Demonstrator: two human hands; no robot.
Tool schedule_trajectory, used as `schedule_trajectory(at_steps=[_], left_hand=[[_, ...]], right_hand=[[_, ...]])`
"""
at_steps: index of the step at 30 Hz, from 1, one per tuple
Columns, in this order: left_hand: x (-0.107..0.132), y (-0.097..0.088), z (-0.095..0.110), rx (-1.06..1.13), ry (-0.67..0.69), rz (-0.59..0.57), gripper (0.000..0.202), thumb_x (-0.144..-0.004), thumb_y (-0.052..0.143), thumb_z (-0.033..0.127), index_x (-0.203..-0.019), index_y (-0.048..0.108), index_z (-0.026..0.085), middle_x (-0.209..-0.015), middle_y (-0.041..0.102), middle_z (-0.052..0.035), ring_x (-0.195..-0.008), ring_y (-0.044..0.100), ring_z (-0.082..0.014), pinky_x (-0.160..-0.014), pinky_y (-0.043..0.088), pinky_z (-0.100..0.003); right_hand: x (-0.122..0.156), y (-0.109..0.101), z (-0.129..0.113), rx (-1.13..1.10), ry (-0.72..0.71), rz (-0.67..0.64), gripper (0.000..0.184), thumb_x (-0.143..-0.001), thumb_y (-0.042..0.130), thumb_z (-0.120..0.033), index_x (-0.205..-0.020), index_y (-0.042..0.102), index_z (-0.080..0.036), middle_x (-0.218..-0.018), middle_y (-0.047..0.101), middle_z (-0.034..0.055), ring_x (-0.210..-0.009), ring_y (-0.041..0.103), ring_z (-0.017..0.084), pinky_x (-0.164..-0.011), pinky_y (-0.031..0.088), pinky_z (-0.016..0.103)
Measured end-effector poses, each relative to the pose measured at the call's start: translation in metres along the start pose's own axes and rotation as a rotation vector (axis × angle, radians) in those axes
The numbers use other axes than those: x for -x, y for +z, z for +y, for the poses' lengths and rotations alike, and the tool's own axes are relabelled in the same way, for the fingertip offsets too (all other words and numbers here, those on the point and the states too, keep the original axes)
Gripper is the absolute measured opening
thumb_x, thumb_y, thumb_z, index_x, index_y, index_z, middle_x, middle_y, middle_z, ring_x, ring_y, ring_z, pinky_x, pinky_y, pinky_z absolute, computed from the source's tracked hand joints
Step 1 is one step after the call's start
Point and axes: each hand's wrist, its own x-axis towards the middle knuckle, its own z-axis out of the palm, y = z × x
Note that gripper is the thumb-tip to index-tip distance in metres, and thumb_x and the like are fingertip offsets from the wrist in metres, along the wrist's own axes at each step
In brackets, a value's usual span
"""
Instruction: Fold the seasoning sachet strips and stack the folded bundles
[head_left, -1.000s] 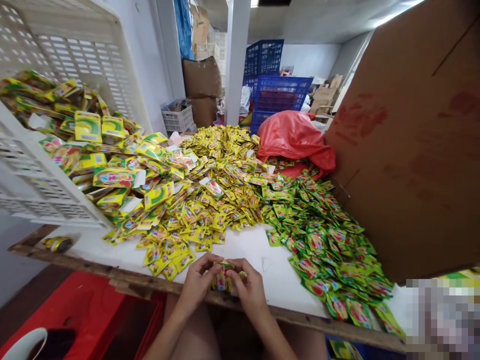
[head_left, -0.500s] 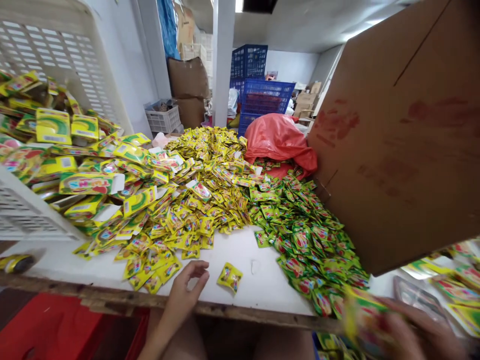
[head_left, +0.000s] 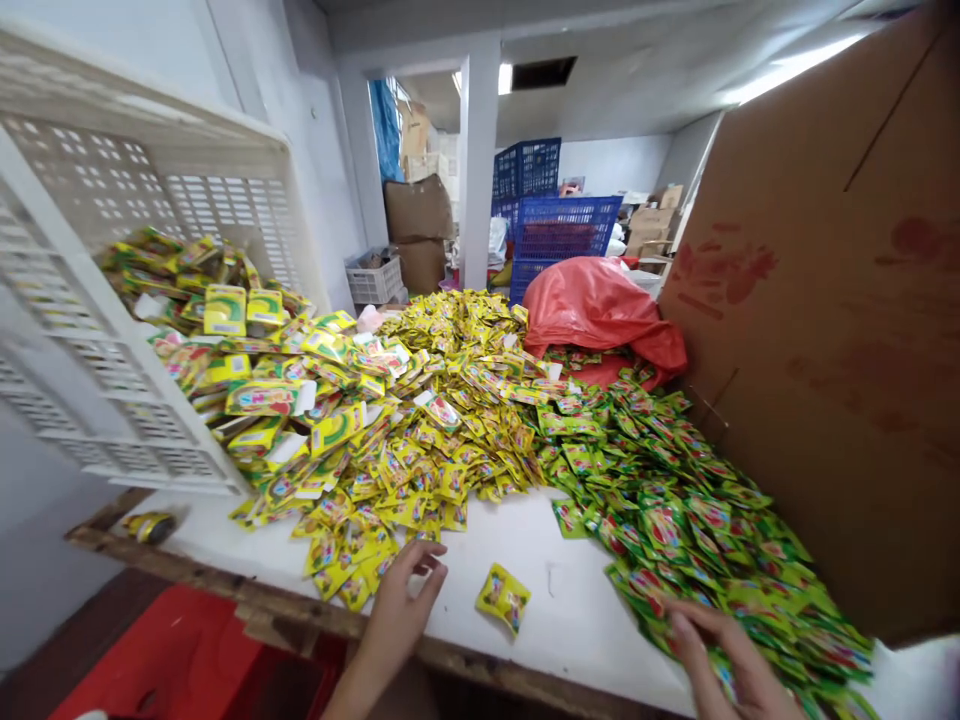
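Note:
A white table top (head_left: 525, 540) carries a big heap of small yellow sachets (head_left: 420, 420) on the left and a heap of green sachets (head_left: 675, 500) on the right. One yellow sachet (head_left: 503, 596) lies alone near the front edge. My left hand (head_left: 405, 600) rests on the table edge beside the yellow heap, fingers curled and apart, holding nothing. My right hand (head_left: 727, 660) lies low at the right with its fingers spread flat on the green sachets; I cannot see anything gripped in it.
A white plastic crate (head_left: 97, 330) tipped on its side spills yellow packs at the left. A brown cardboard sheet (head_left: 825, 320) stands along the right. A red bag (head_left: 600, 310) lies at the back, blue crates (head_left: 555, 215) behind. A red crate (head_left: 172, 670) sits below the table.
My hands held a sachet bundle together; they parted, one yellow sachet stayed on the table, and my right hand swung right with a bundle, then returned onto the green heap.

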Motion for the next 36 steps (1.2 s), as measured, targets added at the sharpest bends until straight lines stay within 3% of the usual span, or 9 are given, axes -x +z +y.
schedule_trajectory(at_steps=[3,6,11,14,20,24,27,31,36], left_hand=[[-0.022,-0.016,-0.001,-0.015,0.014,0.070,0.024,-0.078,0.053,0.033,-0.097,0.058,0.020,-0.095,0.062,-0.0081,-0.083,0.059,-0.0214,-0.077,0.047,-0.035],[-0.060,-0.020,0.000,-0.026,0.034,0.145,0.035,-0.077,0.052,0.033,-0.109,0.052,0.019,-0.096,0.061,-0.0085,-0.084,0.059,-0.0217,-0.075,0.048,-0.037],[-0.143,-0.004,0.006,-0.417,0.192,0.235,0.042,-0.077,0.051,0.025,-0.118,0.043,0.019,-0.116,0.051,-0.0102,-0.105,0.051,-0.0224,-0.091,0.040,-0.037],[-0.189,0.004,0.009,-0.500,0.196,0.244,0.050,-0.072,0.057,0.021,-0.120,0.040,0.015,-0.123,0.045,-0.0136,-0.118,0.040,-0.0252,-0.098,0.032,-0.037],[-0.231,0.006,0.010,-0.582,0.117,0.248,0.063,-0.060,0.068,0.019,-0.116,0.040,0.009,-0.112,0.050,-0.0196,-0.106,0.049,-0.0327,-0.085,0.039,-0.040],[-0.226,-0.002,0.027,-0.584,0.174,0.277,0.033,-0.074,0.053,0.020,-0.106,0.048,0.012,-0.105,0.054,-0.0139,-0.099,0.053,-0.0269,-0.084,0.040,-0.036],[-0.202,-0.015,0.049,-0.571,0.249,0.279,0.020,-0.081,0.042,0.024,-0.094,0.055,0.017,-0.098,0.057,-0.0077,-0.095,0.053,-0.0227,-0.085,0.040,-0.034],[-0.134,-0.029,0.068,-0.511,0.419,0.168,0.019,-0.083,0.043,0.027,-0.090,0.058,0.020,-0.093,0.059,-0.0040,-0.092,0.054,-0.0201,-0.083,0.041,-0.032],[-0.044,-0.016,0.038,-0.476,0.396,0.040,0.016,-0.083,0.044,0.025,-0.087,0.059,0.021,-0.090,0.056,-0.0056,-0.092,0.052,-0.0216,-0.082,0.043,-0.036]], right_hand=[[0.003,0.043,0.002,-0.029,-0.030,-0.106,0.027,-0.079,0.051,-0.044,-0.087,0.063,-0.020,-0.089,0.066,0.0080,-0.081,0.062,0.023,-0.071,0.050,0.030],[0.007,0.067,0.009,-0.050,-0.071,-0.208,0.024,-0.081,0.049,-0.040,-0.083,0.064,-0.021,-0.082,0.066,0.0065,-0.074,0.063,0.021,-0.065,0.052,0.028],[0.009,0.072,0.019,-0.059,-0.057,-0.219,0.025,-0.081,0.048,-0.040,-0.080,0.064,-0.021,-0.078,0.066,0.0063,-0.070,0.063,0.019,-0.063,0.052,0.027],[0.007,0.072,0.018,-0.092,-0.056,-0.215,0.028,-0.082,0.047,-0.042,-0.077,0.064,-0.020,-0.074,0.066,0.0062,-0.066,0.063,0.019,-0.062,0.052,0.026],[0.006,0.077,0.009,-0.139,-0.023,-0.153,0.035,-0.084,0.042,-0.046,-0.072,0.063,-0.021,-0.068,0.063,0.0060,-0.061,0.060,0.018,-0.058,0.050,0.026],[0.006,0.076,0.004,-0.126,-0.022,-0.152,0.033,-0.086,0.040,-0.042,-0.073,0.061,-0.020,-0.067,0.061,0.0051,-0.061,0.059,0.018,-0.058,0.048,0.025],[0.007,0.071,-0.001,-0.082,-0.012,-0.239,0.029,-0.087,0.039,-0.037,-0.077,0.060,-0.020,-0.072,0.062,0.0053,-0.066,0.060,0.018,-0.062,0.047,0.025],[0.011,0.065,-0.007,-0.040,0.047,-0.325,0.026,-0.089,0.035,-0.032,-0.083,0.058,-0.019,-0.080,0.062,0.0060,-0.076,0.059,0.019,-0.070,0.045,0.027],[0.011,0.069,-0.011,-0.014,0.107,-0.426,0.023,-0.087,0.037,-0.031,-0.084,0.057,-0.020,-0.083,0.061,0.0051,-0.079,0.057,0.019,-0.074,0.042,0.029]])
